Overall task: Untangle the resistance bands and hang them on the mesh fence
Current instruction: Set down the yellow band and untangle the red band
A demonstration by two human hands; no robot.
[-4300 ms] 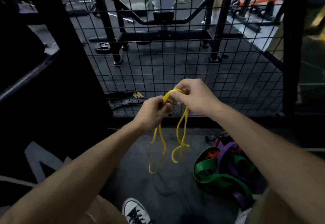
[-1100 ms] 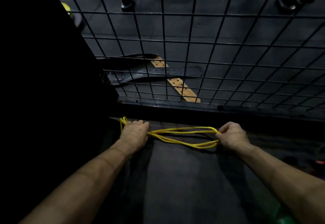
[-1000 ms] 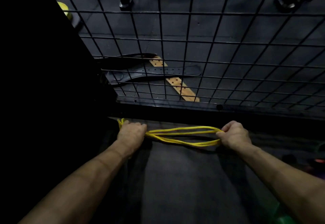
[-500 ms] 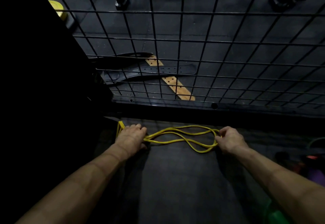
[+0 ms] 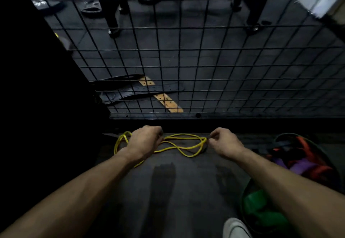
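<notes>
A thin yellow resistance band [image 5: 183,145] lies in slack loops on the dark floor just in front of the mesh fence [image 5: 205,60]. My left hand [image 5: 143,142] rests over its left part, fingers curled on the strands, with a loop sticking out to the left. My right hand [image 5: 223,142] pinches the band's right end between fingertips. A pile of other bands, green [image 5: 261,207], purple [image 5: 296,166] and orange-red [image 5: 306,148], sits tangled at the right.
Behind the mesh lie black and tan lifting belts [image 5: 149,92] on the floor and black rack legs [image 5: 112,13]. A black wall [image 5: 37,107] fills the left. My white shoe [image 5: 235,228] shows at the bottom.
The band was held up in the air, then stretched taut on the floor between both hands. Now it has gone slack into loose curves, and the hands sit closer together.
</notes>
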